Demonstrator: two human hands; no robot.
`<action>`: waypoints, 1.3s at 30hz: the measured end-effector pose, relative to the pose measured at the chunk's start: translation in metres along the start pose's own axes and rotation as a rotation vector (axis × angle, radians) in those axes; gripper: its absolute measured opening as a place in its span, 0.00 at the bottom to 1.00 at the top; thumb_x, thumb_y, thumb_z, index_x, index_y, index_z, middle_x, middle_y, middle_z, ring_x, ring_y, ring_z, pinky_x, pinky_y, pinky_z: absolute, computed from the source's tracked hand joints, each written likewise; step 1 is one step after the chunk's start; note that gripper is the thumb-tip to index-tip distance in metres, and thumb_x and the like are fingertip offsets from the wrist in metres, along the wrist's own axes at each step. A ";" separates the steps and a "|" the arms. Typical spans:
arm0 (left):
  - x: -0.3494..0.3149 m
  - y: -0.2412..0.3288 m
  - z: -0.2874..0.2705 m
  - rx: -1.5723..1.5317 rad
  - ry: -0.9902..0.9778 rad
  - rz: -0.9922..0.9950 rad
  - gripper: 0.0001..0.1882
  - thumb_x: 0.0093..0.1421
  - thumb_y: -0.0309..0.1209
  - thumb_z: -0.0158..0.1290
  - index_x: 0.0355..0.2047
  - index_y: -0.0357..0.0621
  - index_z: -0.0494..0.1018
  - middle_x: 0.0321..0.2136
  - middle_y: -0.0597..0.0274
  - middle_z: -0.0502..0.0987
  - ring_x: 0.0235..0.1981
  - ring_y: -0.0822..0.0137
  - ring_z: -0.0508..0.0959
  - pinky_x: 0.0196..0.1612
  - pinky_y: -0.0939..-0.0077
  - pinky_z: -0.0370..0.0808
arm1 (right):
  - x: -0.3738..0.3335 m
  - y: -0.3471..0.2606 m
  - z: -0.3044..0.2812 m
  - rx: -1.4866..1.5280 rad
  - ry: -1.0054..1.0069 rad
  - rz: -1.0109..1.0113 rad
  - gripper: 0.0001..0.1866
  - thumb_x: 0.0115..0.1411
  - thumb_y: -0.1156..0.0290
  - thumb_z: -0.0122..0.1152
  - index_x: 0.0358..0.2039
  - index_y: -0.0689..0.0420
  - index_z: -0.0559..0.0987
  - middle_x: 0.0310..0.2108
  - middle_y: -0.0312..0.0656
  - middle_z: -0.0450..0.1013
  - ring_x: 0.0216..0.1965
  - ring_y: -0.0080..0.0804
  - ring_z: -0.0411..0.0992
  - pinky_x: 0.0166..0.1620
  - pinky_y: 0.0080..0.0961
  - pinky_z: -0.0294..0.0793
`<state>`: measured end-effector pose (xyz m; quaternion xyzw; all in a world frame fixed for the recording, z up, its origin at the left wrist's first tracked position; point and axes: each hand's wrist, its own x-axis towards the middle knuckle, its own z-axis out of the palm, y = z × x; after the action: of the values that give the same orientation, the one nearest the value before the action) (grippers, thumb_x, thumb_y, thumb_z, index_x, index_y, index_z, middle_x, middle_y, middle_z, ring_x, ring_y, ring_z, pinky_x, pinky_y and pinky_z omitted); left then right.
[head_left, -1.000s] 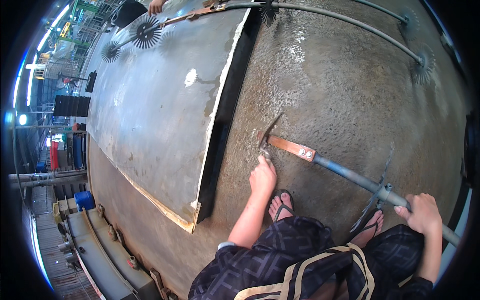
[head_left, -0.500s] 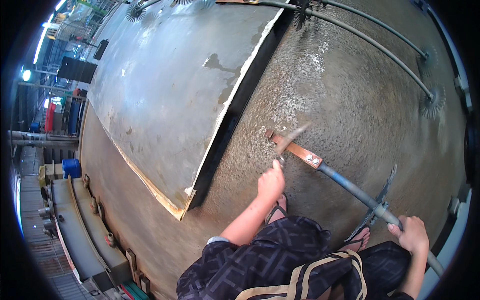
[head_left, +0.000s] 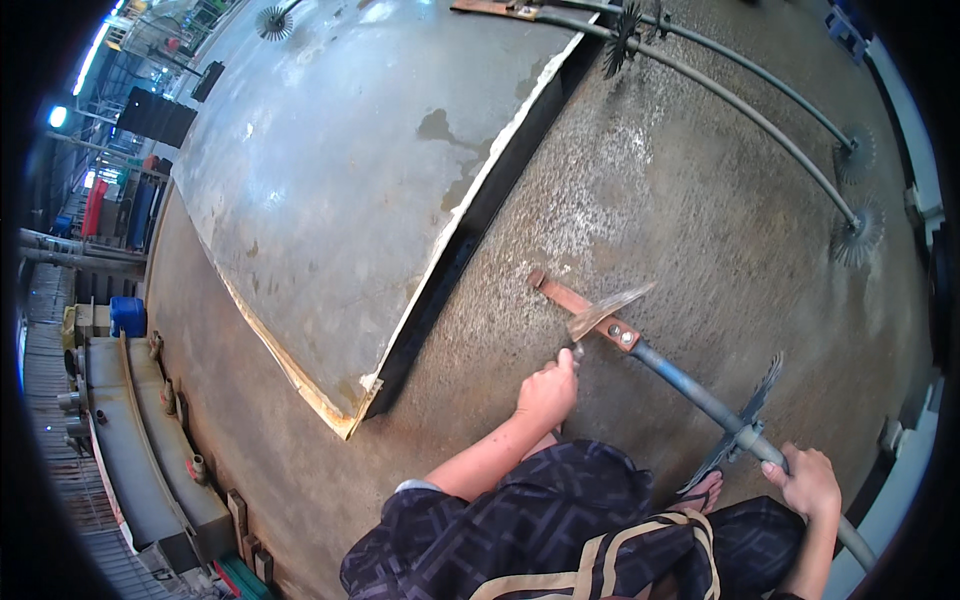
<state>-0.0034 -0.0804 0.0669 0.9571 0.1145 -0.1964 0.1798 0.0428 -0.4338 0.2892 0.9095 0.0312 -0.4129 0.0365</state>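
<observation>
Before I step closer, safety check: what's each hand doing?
Left hand: closed, holding a blurred, pointed grey metal tool.
Right hand: closed, holding a round blue-grey metal pole.

Grey pole (head_left: 690, 387), slanting, brown end (head_left: 563, 294) (bolted on); blurred pointed tool (head_left: 620, 304), overlapping it

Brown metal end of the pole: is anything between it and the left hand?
Yes, the hand tool held in the left hand; its blurred blade crosses the brown metal end in view, contact unclear. Nothing visible separates the right hand from the pole.
</observation>
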 end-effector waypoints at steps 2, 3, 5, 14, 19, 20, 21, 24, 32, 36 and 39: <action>0.023 -0.020 0.002 -0.008 0.047 -0.108 0.09 0.62 0.30 0.38 0.39 0.40 0.61 0.23 0.42 0.77 0.25 0.45 0.80 0.28 0.51 0.77 | 0.000 0.004 0.002 -0.007 -0.003 0.000 0.23 0.54 0.48 0.57 0.31 0.60 0.75 0.23 0.55 0.73 0.32 0.56 0.73 0.40 0.46 0.70; 0.035 -0.028 -0.004 -0.071 0.071 -0.194 0.09 0.61 0.31 0.38 0.39 0.39 0.61 0.23 0.41 0.77 0.26 0.43 0.80 0.28 0.50 0.77 | 0.000 0.005 0.002 0.002 -0.007 0.001 0.24 0.54 0.47 0.56 0.32 0.59 0.75 0.23 0.55 0.74 0.33 0.56 0.73 0.40 0.46 0.70; 0.033 -0.024 -0.006 -0.071 0.055 -0.144 0.09 0.62 0.31 0.38 0.39 0.39 0.60 0.24 0.40 0.77 0.27 0.42 0.80 0.29 0.49 0.77 | 0.000 0.007 -0.001 0.020 -0.016 0.005 0.25 0.54 0.47 0.56 0.35 0.59 0.74 0.24 0.55 0.74 0.33 0.56 0.74 0.41 0.46 0.70; 0.023 -0.013 -0.012 -0.049 0.044 -0.095 0.09 0.61 0.31 0.38 0.38 0.39 0.60 0.24 0.41 0.77 0.27 0.42 0.80 0.30 0.49 0.77 | -0.004 0.004 -0.008 0.036 -0.012 -0.002 0.25 0.55 0.46 0.56 0.36 0.58 0.76 0.26 0.54 0.75 0.37 0.54 0.74 0.45 0.44 0.69; 0.016 -0.012 -0.009 -0.019 0.040 -0.074 0.09 0.61 0.30 0.37 0.39 0.38 0.61 0.23 0.42 0.77 0.26 0.43 0.80 0.26 0.49 0.76 | -0.002 0.004 -0.006 0.023 -0.019 0.001 0.25 0.54 0.46 0.56 0.35 0.58 0.78 0.25 0.53 0.75 0.35 0.54 0.74 0.43 0.45 0.71; 0.031 -0.031 -0.001 -0.050 0.119 -0.160 0.10 0.61 0.30 0.37 0.39 0.37 0.61 0.23 0.43 0.78 0.25 0.44 0.80 0.26 0.50 0.76 | -0.003 0.001 -0.011 0.049 -0.032 -0.004 0.25 0.54 0.46 0.57 0.34 0.58 0.78 0.25 0.53 0.75 0.34 0.54 0.74 0.43 0.45 0.71; 0.036 -0.035 -0.004 -0.059 0.103 -0.181 0.10 0.62 0.30 0.36 0.39 0.36 0.61 0.23 0.42 0.77 0.26 0.43 0.79 0.28 0.49 0.76 | -0.004 0.001 -0.013 0.072 -0.045 0.000 0.25 0.54 0.46 0.57 0.34 0.58 0.78 0.25 0.54 0.75 0.34 0.54 0.74 0.42 0.45 0.71; 0.007 0.002 -0.013 -0.029 -0.034 -0.052 0.10 0.61 0.32 0.38 0.39 0.38 0.59 0.22 0.40 0.77 0.27 0.41 0.79 0.31 0.49 0.76 | 0.000 0.008 -0.006 0.037 0.012 -0.010 0.24 0.53 0.46 0.58 0.33 0.58 0.78 0.24 0.53 0.75 0.34 0.54 0.74 0.42 0.45 0.71; 0.008 -0.005 -0.003 -0.083 0.005 -0.078 0.14 0.58 0.34 0.44 0.39 0.36 0.60 0.25 0.38 0.77 0.28 0.39 0.78 0.31 0.47 0.75 | 0.003 0.005 -0.002 0.036 0.011 -0.006 0.24 0.53 0.46 0.58 0.30 0.59 0.77 0.23 0.55 0.74 0.33 0.55 0.74 0.40 0.46 0.70; 0.018 -0.019 0.004 -0.103 0.041 -0.132 0.12 0.60 0.34 0.42 0.39 0.39 0.60 0.25 0.40 0.77 0.28 0.41 0.79 0.31 0.48 0.76 | 0.001 0.003 -0.003 0.034 -0.012 -0.007 0.25 0.53 0.46 0.58 0.29 0.60 0.76 0.23 0.55 0.73 0.33 0.56 0.73 0.39 0.46 0.70; 0.019 -0.016 0.005 -0.082 0.046 -0.167 0.08 0.62 0.32 0.39 0.39 0.42 0.61 0.25 0.43 0.77 0.27 0.44 0.80 0.29 0.52 0.77 | 0.002 0.007 0.002 0.028 -0.003 -0.017 0.25 0.54 0.47 0.57 0.29 0.60 0.75 0.23 0.56 0.73 0.33 0.56 0.73 0.38 0.46 0.69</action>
<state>0.0074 -0.0651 0.0496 0.9404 0.2059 -0.1836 0.1990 0.0435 -0.4408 0.2867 0.9089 0.0329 -0.4151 0.0205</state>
